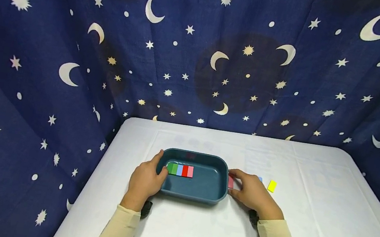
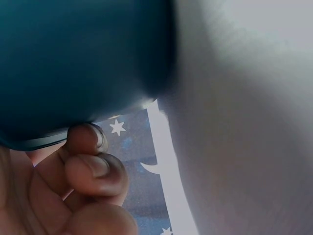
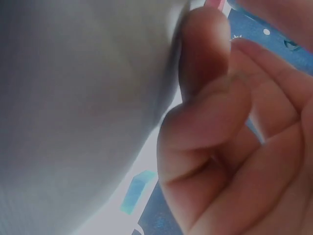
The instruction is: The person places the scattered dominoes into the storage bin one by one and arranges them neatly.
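My left hand [image 1: 146,178] grips the left end of a deep teal plastic container [image 1: 196,197], thumb over the rim and curled fingers outside. In the left wrist view the container's wall [image 2: 73,63] fills the upper left, above the fingertips [image 2: 93,166]. Inside the container lies a row of flat domino-like blocks [image 1: 179,170] in green, light blue, red and pink. Just beyond its right end, my right hand [image 1: 251,190] pinches a pink block [image 1: 230,182] between thumb and forefinger. The right wrist view shows curled fingers [image 3: 195,122] and only a sliver of pink.
Right of my right hand lies a yellow block [image 1: 272,186], beside a light blue block [image 1: 260,179] partly hidden by that hand. A white cloth covers the table [image 1: 310,204]. A dark blue curtain [image 1: 193,52] with moons and stars hangs behind and at both sides.
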Action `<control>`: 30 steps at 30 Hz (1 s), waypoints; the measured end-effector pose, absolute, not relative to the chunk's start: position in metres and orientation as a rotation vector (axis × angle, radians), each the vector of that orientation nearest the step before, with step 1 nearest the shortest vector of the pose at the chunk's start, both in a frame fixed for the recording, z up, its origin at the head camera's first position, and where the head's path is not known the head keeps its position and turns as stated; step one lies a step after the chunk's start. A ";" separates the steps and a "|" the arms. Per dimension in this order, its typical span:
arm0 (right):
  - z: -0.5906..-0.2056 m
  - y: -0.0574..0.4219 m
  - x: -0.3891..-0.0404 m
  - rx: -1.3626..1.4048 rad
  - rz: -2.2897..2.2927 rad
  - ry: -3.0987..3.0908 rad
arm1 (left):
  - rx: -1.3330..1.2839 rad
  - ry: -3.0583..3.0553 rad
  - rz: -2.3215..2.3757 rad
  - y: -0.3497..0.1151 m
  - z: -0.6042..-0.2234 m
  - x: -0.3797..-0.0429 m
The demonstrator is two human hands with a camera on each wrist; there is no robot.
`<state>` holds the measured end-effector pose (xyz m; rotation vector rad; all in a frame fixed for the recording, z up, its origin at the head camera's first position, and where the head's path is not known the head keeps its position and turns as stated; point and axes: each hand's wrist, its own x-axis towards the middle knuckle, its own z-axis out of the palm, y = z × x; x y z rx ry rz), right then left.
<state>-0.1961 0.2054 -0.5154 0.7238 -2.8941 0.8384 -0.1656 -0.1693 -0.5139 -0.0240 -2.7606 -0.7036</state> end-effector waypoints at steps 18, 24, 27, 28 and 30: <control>-0.518 0.206 -0.196 0.743 0.849 -2.846 | -0.021 -2.765 -0.703 -0.169 -0.514 -0.166; -0.517 0.205 -0.196 0.736 0.852 -2.857 | -0.008 -2.769 -0.697 -0.170 -0.514 -0.166; -0.516 0.205 -0.195 0.737 0.844 -2.855 | -0.001 -2.768 -0.700 -0.169 -0.514 -0.166; -0.515 0.205 -0.195 0.738 0.843 -2.853 | 0.001 -2.769 -0.700 -0.169 -0.514 -0.166; -0.514 0.206 -0.194 0.739 0.839 -2.852 | 0.006 -2.772 -0.703 -0.168 -0.514 -0.166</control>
